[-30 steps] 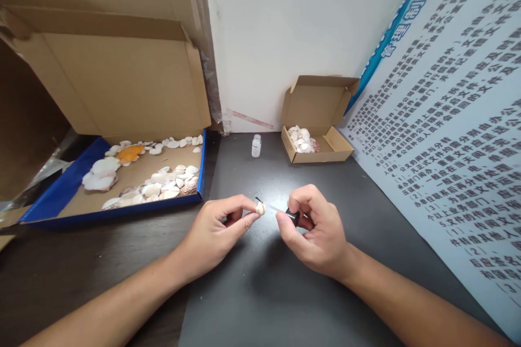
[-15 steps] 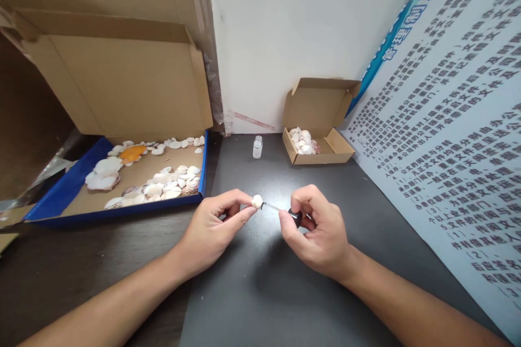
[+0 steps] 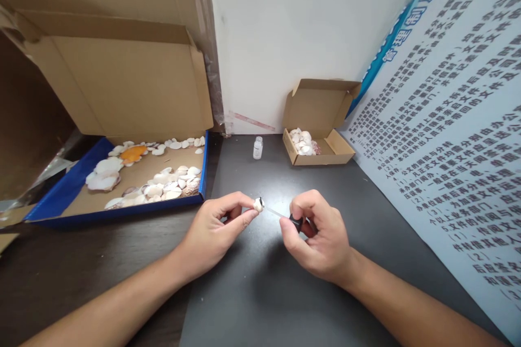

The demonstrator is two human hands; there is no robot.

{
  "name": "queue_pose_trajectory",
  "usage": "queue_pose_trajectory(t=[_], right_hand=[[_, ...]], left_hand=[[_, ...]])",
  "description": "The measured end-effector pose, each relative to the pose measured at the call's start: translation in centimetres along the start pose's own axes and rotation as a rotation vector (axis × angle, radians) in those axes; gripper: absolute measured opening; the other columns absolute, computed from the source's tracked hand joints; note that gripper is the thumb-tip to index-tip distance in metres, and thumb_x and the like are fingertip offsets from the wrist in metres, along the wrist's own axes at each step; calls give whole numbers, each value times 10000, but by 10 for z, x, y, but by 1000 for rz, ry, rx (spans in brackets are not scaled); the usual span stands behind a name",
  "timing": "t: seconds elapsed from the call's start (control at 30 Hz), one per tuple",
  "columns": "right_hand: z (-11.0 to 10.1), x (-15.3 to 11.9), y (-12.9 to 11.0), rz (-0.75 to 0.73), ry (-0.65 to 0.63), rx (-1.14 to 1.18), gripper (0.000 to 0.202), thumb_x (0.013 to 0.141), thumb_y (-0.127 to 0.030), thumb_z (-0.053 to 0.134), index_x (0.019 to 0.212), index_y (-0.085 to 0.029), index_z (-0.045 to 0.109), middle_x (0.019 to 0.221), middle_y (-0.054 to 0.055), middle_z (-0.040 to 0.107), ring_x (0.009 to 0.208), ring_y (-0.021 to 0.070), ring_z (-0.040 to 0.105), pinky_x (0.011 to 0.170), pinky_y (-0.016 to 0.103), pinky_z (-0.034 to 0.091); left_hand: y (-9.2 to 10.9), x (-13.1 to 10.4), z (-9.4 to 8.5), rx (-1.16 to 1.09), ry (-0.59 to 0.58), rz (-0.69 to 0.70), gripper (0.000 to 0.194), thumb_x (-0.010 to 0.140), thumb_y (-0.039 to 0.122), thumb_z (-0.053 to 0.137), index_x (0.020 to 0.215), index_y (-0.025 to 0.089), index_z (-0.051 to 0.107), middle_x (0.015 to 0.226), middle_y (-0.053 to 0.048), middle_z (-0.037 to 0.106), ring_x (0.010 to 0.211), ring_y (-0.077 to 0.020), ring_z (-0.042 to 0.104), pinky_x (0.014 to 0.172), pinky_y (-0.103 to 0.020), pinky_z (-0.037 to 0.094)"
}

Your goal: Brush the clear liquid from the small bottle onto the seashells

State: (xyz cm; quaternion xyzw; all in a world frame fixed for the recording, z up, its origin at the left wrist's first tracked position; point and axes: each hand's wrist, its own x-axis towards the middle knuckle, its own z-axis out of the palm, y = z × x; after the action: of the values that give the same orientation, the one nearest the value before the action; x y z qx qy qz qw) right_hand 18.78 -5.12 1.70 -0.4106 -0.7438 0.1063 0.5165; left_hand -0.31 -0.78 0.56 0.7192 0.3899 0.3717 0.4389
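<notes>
Between thumb and forefinger, my left hand (image 3: 220, 227) pinches a small white seashell (image 3: 257, 205). My right hand (image 3: 319, 233) is closed round the black cap of a brush applicator (image 3: 296, 222). From the cap a thin pale stem runs left, and its dark tip touches the shell's right side. Behind both hands a small clear glass bottle (image 3: 258, 148) with a whitish label or content stands upright, its mouth uncapped. The palm side of each hand is mostly hidden.
On the left lies an open blue-edged cardboard box (image 3: 152, 201) with white shells and an orange one. A smaller open cardboard box (image 3: 325, 159) with shells stands at the back right. A white wall panel (image 3: 260, 65) rises behind, and a printed poster (image 3: 448, 135) leans on the right.
The shell has turned in my left fingers, and the dark brush tip now shows higher on its right side. Both hands have shifted only slightly.
</notes>
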Motion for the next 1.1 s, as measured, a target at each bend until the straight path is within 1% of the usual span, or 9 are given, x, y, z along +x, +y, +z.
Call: queue_pose_trajectory(t=[0.13,0.2,0.4,0.6,0.8,0.93,1.1], right_hand=[[0,2,-1,-11,-11,-4,247,773,-88,541,790,-242,349,583,-112,251,431,40,222,399,163,198],[0,2,0,-19,0,-10,243,774,-90,539,791,-243,350,580,-113,253,428,41,220,398,163,201],[0,1,1,-9,49,-73,233,803,-112,554,818,-252,368,558,-120,275,406,47,270,400,165,252],[0,1,1,-5,67,-96,215,825,-131,558,829,-254,382,569,-114,286,416,52,294,415,168,279],[0,0,0,-20,27,-60,224,809,-111,548,817,-252,374,567,-115,262,403,52,265,391,173,248],[0,0,-1,-27,25,-57,226,800,-113,548,808,-253,371,572,-111,271,403,55,275,389,178,253],[0,1,1,-10,47,-79,222,813,-122,558,825,-256,382,564,-114,268,402,59,283,395,178,267]], left_hand=[[1,-1,-1,-49,59,9,202,869,354,621,835,171,700,602,31,515,560,-99,401,529,-230,314],[1,-1,-2,-64,72,14,195,866,351,626,843,174,704,595,35,503,554,-98,393,526,-229,317],[0,-1,-1,-49,53,31,200,871,353,629,830,174,710,656,8,585,579,-104,453,530,-226,345],[2,-3,2,-16,-2,69,216,870,356,632,804,168,716,653,-6,610,576,-108,471,526,-226,357],[2,-1,-2,-39,56,42,205,871,354,633,827,171,712,659,3,606,580,-103,467,531,-221,357],[3,-1,-3,-57,79,33,199,864,358,644,828,175,713,663,2,607,580,-105,469,527,-222,363],[4,-2,-2,-38,56,56,213,866,370,644,826,176,721,648,-4,612,593,-119,493,532,-227,381]])
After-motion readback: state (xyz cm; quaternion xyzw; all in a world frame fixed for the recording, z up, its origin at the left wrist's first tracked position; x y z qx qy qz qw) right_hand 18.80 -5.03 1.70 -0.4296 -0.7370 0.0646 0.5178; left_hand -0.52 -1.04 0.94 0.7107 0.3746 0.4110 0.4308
